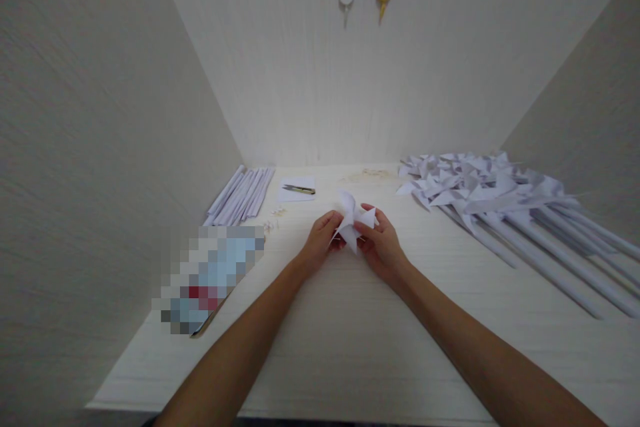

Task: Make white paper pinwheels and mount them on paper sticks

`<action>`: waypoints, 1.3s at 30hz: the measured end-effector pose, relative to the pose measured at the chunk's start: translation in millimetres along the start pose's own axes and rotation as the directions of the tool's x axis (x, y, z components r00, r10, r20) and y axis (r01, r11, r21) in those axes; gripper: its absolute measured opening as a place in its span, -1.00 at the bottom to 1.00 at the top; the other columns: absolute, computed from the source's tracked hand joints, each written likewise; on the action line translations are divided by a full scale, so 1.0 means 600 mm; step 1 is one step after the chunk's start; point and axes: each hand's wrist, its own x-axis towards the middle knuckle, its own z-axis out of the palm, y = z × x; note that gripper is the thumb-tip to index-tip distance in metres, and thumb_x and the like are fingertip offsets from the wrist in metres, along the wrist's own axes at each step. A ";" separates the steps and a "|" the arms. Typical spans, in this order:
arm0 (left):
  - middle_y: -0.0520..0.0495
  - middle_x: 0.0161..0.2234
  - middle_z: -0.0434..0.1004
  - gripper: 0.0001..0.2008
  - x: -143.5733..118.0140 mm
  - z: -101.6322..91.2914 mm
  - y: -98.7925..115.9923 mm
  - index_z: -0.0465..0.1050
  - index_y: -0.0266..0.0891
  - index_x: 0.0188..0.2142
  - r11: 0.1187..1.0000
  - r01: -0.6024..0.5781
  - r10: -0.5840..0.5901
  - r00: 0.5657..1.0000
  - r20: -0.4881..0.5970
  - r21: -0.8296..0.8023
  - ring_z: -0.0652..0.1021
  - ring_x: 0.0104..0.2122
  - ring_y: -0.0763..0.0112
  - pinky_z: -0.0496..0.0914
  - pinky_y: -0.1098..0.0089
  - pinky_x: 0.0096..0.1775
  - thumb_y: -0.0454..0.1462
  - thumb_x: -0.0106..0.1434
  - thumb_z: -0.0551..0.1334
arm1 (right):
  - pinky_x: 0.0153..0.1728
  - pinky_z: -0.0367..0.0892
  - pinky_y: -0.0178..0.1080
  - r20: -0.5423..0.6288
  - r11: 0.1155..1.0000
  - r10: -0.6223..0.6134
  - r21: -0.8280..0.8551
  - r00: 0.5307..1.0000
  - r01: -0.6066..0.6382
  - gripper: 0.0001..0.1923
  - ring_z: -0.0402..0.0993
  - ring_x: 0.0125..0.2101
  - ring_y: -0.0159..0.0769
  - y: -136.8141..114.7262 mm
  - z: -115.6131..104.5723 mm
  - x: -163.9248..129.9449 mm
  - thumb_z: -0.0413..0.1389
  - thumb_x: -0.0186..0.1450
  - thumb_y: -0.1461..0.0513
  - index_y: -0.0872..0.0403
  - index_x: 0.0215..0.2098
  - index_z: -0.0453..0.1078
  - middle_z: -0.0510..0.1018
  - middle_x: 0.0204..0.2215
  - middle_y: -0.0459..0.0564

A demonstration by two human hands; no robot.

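Between my two hands, just above the middle of the table, is a white paper pinwheel [349, 219] with its pointed blades curled out. My left hand [323, 238] is closed on its left side. From the right, my right hand [379, 240] grips it, thumb on the front near the centre and fingers behind a blade. Part of the pinwheel's underside is hidden by my fingers. No stick can be made out on it.
Finished-looking pinwheels on paper sticks [475, 190] are heaped at the right. Rolled paper sticks [243, 197] lie at the back left. Thread snips [299, 189] rest on white paper squares [296, 197]. Small bits [271, 223] are scattered nearby. A blurred-out flat object [215, 280] lies front left.
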 end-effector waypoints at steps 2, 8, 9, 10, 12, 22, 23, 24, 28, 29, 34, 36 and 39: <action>0.10 -0.64 0.25 -0.69 0.001 -0.004 0.002 0.25 -0.26 -0.52 0.999 0.018 -0.016 0.999 0.047 -0.044 0.29 -0.68 0.63 0.12 0.58 -0.67 -0.03 0.03 0.15 | -0.56 0.29 -0.38 -0.008 0.999 -0.003 0.047 1.000 0.004 -0.55 0.36 -0.58 -0.47 -0.001 -0.004 0.004 0.25 -0.16 0.33 0.00 -0.31 0.22 0.44 -0.58 -0.25; 0.05 -0.47 0.39 -0.53 -0.001 -0.009 0.009 0.33 -0.21 -0.13 0.999 0.002 0.008 0.971 0.240 -0.044 0.37 -0.61 0.60 0.10 0.59 -0.67 -0.28 -0.11 0.25 | -0.53 0.30 -0.37 -0.031 0.989 -0.004 0.145 1.000 0.009 -0.63 0.36 -0.56 -0.45 -0.005 -0.019 0.015 0.23 -0.12 0.32 0.01 -0.35 0.25 0.46 -0.54 -0.23; 0.05 -0.45 0.39 -0.49 -0.002 -0.008 0.009 0.32 -0.21 -0.10 1.000 -0.016 0.020 0.974 0.225 -0.017 0.36 -0.61 0.62 0.11 0.59 -0.66 -0.30 -0.13 0.27 | -0.53 0.30 -0.36 -0.027 0.990 -0.002 0.143 1.000 0.006 -0.64 0.36 -0.55 -0.45 -0.005 -0.020 0.016 0.22 -0.12 0.32 0.01 -0.35 0.26 0.46 -0.53 -0.23; 0.06 -0.45 0.39 -0.48 -0.003 -0.006 0.009 0.32 -0.21 -0.09 0.999 -0.035 0.032 0.979 0.200 0.013 0.35 -0.62 0.64 0.11 0.59 -0.66 -0.30 -0.13 0.29 | -0.53 0.30 -0.36 -0.019 0.990 0.001 0.139 1.000 0.002 -0.65 0.36 -0.55 -0.45 -0.005 -0.020 0.016 0.22 -0.11 0.32 0.01 -0.36 0.26 0.46 -0.53 -0.23; 0.07 -0.50 0.37 -0.54 -0.005 -0.003 0.009 0.37 -0.25 -0.14 0.995 -0.067 0.057 0.989 0.137 0.071 0.32 -0.64 0.66 0.12 0.58 -0.65 -0.28 -0.11 0.29 | -0.52 0.30 -0.34 -0.006 0.992 0.009 0.128 1.000 -0.008 -0.65 0.36 -0.56 -0.44 -0.003 -0.020 0.016 0.23 -0.11 0.32 0.01 -0.36 0.26 0.46 -0.53 -0.22; 0.13 -0.72 0.31 -0.78 0.000 -0.002 0.006 0.41 -0.31 -0.46 0.976 -0.155 0.155 0.988 0.013 0.155 0.28 -0.70 0.65 0.11 0.57 -0.66 -0.24 -0.14 0.32 | -0.49 0.26 -0.34 -0.031 0.998 0.007 0.062 1.000 -0.005 -0.61 0.35 -0.54 -0.44 -0.002 -0.014 0.013 0.24 -0.14 0.31 0.01 -0.34 0.25 0.43 -0.56 -0.23; 0.14 -0.72 0.31 -0.78 0.000 -0.002 0.006 0.40 -0.31 -0.48 0.975 -0.158 0.158 0.987 0.009 0.156 0.27 -0.71 0.65 0.11 0.57 -0.67 -0.25 -0.15 0.32 | -0.50 0.26 -0.34 -0.032 0.998 0.016 0.065 0.999 -0.014 -0.60 0.35 -0.54 -0.44 -0.003 -0.013 0.012 0.24 -0.15 0.32 0.02 -0.34 0.26 0.43 -0.56 -0.23; 0.14 -0.73 0.31 -0.79 0.000 -0.001 0.006 0.39 -0.30 -0.49 0.975 -0.157 0.158 0.987 0.007 0.158 0.27 -0.71 0.65 0.11 0.57 -0.67 -0.25 -0.15 0.32 | -0.50 0.26 -0.34 -0.031 0.998 0.025 0.066 0.999 -0.023 -0.60 0.34 -0.55 -0.44 -0.004 -0.012 0.011 0.24 -0.16 0.32 0.02 -0.35 0.26 0.43 -0.57 -0.23; 0.14 -0.74 0.31 -0.78 -0.001 0.002 0.009 0.37 -0.30 -0.51 0.977 -0.147 0.148 0.989 0.005 0.155 0.26 -0.73 0.66 0.10 0.57 -0.68 -0.25 -0.18 0.33 | -0.49 0.26 -0.33 -0.021 0.997 0.043 0.059 0.999 -0.041 -0.59 0.35 -0.55 -0.43 -0.007 -0.009 0.008 0.25 -0.17 0.33 0.03 -0.34 0.26 0.42 -0.58 -0.24; 0.14 -0.74 0.31 -0.77 -0.001 0.002 0.009 0.37 -0.31 -0.51 0.978 -0.145 0.146 0.989 0.006 0.152 0.26 -0.73 0.66 0.11 0.57 -0.68 -0.25 -0.18 0.33 | -0.49 0.26 -0.34 -0.023 0.998 0.039 0.056 0.999 -0.038 -0.58 0.35 -0.55 -0.43 -0.007 -0.008 0.007 0.25 -0.16 0.33 0.03 -0.34 0.26 0.42 -0.59 -0.24; 0.14 -0.75 0.30 -0.75 -0.002 0.003 0.010 0.37 -0.31 -0.52 0.976 -0.143 0.146 0.989 -0.003 0.166 0.26 -0.74 0.65 0.11 0.57 -0.69 -0.23 -0.19 0.34 | -0.50 0.25 -0.34 -0.018 0.999 0.026 0.026 0.999 -0.026 -0.57 0.34 -0.54 -0.43 -0.006 -0.009 0.008 0.25 -0.16 0.32 0.04 -0.33 0.26 0.42 -0.58 -0.23; 0.14 -0.75 0.30 -0.75 -0.002 0.003 0.010 0.37 -0.31 -0.52 0.974 -0.144 0.147 0.989 -0.001 0.175 0.25 -0.74 0.66 0.12 0.57 -0.68 -0.21 -0.18 0.34 | -0.51 0.25 -0.34 -0.015 0.999 0.021 0.025 1.000 -0.020 -0.57 0.33 -0.55 -0.43 -0.007 -0.009 0.008 0.25 -0.17 0.31 0.04 -0.32 0.25 0.41 -0.58 -0.22; 0.14 -0.74 0.31 -0.75 -0.002 0.002 0.009 0.38 -0.30 -0.51 0.970 -0.163 0.166 0.986 -0.001 0.182 0.26 -0.73 0.66 0.13 0.58 -0.68 -0.20 -0.17 0.34 | -0.52 0.25 -0.35 -0.041 1.000 -0.011 0.023 0.999 0.012 -0.57 0.33 -0.55 -0.45 -0.006 -0.008 0.008 0.25 -0.17 0.31 0.03 -0.33 0.24 0.40 -0.58 -0.23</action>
